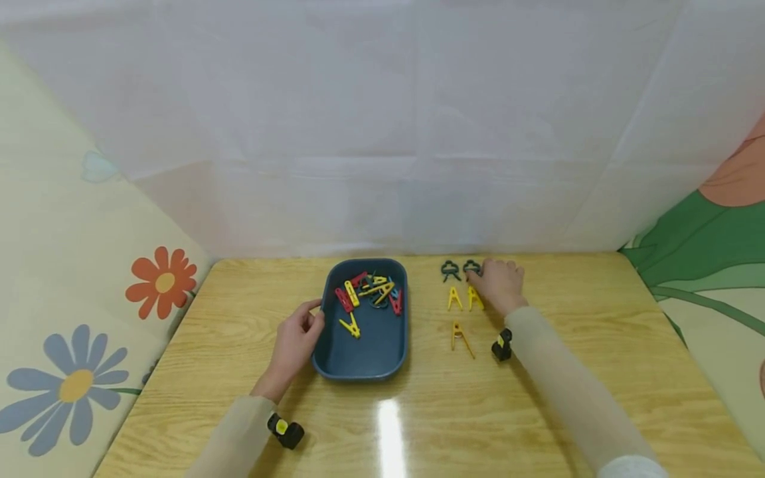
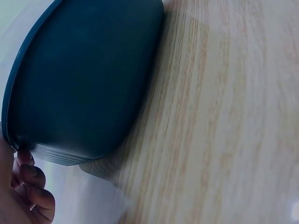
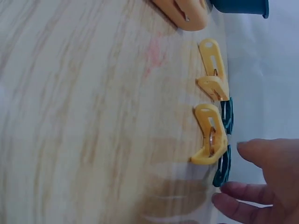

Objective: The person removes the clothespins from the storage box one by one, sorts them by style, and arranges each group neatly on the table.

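Note:
My left hand (image 1: 293,342) (image 2: 28,191) grips the left rim of the dark blue tray (image 1: 363,352) (image 2: 79,79), fingers curled outside its wall. At the back right, my right hand (image 1: 503,285) (image 3: 261,182) is at a dark green clip (image 1: 471,267) (image 3: 223,169). In the right wrist view its thumb and fingers stand apart, fingertips at the clip's end. Another green clip (image 1: 450,269) (image 3: 227,114) lies to the left. Two yellow clips (image 1: 454,298) (image 3: 211,135) sit in front of them, and a larger orange-yellow clip (image 1: 457,330) (image 3: 187,13) lies nearer me.
Inside the tray are several red, yellow, green and blue clips, mostly towards its back, with one yellow clip (image 1: 352,327) nearer the middle. A pale sheet (image 1: 382,199) hangs behind the wooden table (image 1: 418,425). Walls with flower pictures flank both sides.

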Motion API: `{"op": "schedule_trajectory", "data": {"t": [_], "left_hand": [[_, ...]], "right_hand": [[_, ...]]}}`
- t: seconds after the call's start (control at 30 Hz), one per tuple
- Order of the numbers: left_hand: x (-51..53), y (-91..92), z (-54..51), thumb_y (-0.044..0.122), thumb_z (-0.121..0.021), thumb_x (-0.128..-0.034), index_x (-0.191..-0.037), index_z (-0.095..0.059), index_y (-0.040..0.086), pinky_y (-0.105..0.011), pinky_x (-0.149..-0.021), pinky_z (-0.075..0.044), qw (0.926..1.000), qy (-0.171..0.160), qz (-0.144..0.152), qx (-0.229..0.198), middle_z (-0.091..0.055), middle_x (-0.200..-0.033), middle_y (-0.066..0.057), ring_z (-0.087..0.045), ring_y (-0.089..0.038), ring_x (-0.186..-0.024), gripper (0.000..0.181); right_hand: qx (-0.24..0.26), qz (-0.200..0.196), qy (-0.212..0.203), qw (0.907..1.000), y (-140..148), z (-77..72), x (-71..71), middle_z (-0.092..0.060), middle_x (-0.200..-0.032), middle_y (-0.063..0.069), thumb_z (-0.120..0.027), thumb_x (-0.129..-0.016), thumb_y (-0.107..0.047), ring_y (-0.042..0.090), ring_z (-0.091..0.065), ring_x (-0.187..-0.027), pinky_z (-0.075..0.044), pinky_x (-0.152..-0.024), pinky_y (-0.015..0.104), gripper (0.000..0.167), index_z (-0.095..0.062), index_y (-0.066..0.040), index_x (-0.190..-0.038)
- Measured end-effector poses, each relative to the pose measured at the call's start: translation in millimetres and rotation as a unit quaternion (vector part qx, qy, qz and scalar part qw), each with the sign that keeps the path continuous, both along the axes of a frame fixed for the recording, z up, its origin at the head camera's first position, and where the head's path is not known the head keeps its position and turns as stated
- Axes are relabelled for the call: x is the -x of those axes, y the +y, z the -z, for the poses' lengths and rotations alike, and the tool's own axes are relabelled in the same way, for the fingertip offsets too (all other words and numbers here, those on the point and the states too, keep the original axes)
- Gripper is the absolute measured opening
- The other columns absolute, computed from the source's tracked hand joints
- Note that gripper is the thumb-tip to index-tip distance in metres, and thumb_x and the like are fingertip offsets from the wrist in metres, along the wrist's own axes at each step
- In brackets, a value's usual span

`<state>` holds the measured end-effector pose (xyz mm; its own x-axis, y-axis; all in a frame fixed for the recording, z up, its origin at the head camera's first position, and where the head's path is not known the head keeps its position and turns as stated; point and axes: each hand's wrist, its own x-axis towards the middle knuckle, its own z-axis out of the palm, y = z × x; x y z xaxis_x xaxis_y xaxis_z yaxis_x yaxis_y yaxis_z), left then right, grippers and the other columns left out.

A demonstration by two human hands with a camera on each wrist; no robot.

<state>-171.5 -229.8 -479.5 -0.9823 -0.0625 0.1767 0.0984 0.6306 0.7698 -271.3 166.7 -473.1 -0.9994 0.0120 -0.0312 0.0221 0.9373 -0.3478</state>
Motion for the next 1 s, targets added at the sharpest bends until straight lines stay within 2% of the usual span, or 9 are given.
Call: {"op": "schedule_trajectory", "data": {"t": [0.13, 0.3, 0.43, 0.53, 0.83, 1.0], "left_hand": [[0.2, 0.6, -1.6, 0.010, -0.061, -0.1030, -0.132, -0.066, -0.001, -0.024, -0.058, -0.039, 1.0000, -0.001, -0.002, 0.003, -0.056, -0.074, -0.004, -0.048, -0.011, -0.062, 0.032], [0.1, 0.8, -4.2, 0.010, -0.060, -0.1034, -0.133, -0.066, -0.002, -0.024, -0.059, -0.039, 1.0000, 0.001, 0.001, 0.003, -0.056, -0.075, -0.005, -0.047, -0.011, -0.062, 0.032], [-0.8, -0.1, -5.1, 0.011, -0.059, -0.1041, -0.133, -0.065, -0.002, -0.024, -0.058, -0.039, 1.0000, -0.003, 0.003, 0.005, -0.056, -0.075, -0.005, -0.047, -0.010, -0.062, 0.033], [-1.6, -0.5, -4.1, 0.012, -0.059, -0.1042, -0.134, -0.065, -0.002, -0.024, -0.058, -0.039, 0.9999, -0.008, 0.004, 0.006, -0.056, -0.075, -0.005, -0.048, -0.012, -0.063, 0.033], [-3.3, 0.8, -2.9, 0.013, -0.060, -0.1039, -0.135, -0.064, -0.002, -0.024, -0.058, -0.040, 0.9999, -0.012, 0.003, 0.011, -0.057, -0.076, -0.005, -0.049, -0.018, -0.065, 0.034], [-3.4, 0.6, -3.6, 0.013, -0.060, -0.1040, -0.135, -0.064, -0.002, -0.024, -0.058, -0.040, 0.9999, -0.011, 0.001, 0.010, -0.057, -0.076, -0.005, -0.049, -0.017, -0.064, 0.034]], "right_hand": [[0.018, -0.013, 0.049, 0.9986, 0.0, -5.2, 1.7, -0.059, -0.069, 0.007, -0.059, -0.104, -0.037, 0.032, -0.055, -0.076, -0.043, -0.086, 0.053, 0.042, -0.059, -0.008, -0.074], [0.027, -0.057, 0.111, 0.9918, -4.5, -14.7, 2.5, -0.071, -0.080, 0.010, -0.066, -0.102, -0.028, 0.028, -0.063, -0.075, -0.051, -0.078, 0.048, 0.029, -0.071, -0.003, -0.089], [0.035, -0.090, 0.116, 0.9886, -13.3, -25.2, 0.9, -0.074, -0.092, 0.013, -0.067, -0.101, -0.023, 0.031, -0.066, -0.085, -0.052, -0.084, 0.048, 0.024, -0.073, -0.001, -0.099], [0.030, -0.111, 0.112, 0.9871, -21.1, -33.7, -1.8, -0.074, -0.093, 0.013, -0.067, -0.102, -0.023, 0.031, -0.066, -0.086, -0.050, -0.090, 0.050, 0.024, -0.073, 0.001, -0.103], [0.000, -0.162, 0.139, 0.9768, -42.6, -48.6, -4.8, -0.075, -0.098, 0.011, -0.069, -0.101, -0.025, 0.029, -0.068, -0.091, -0.052, -0.088, 0.046, 0.023, -0.074, -0.003, -0.107], [-0.008, -0.209, 0.151, 0.9661, -56.3, -55.2, -3.3, -0.075, -0.101, 0.010, -0.072, -0.100, -0.025, 0.028, -0.068, -0.093, -0.051, -0.090, 0.046, 0.024, -0.075, -0.004, -0.111]]}}
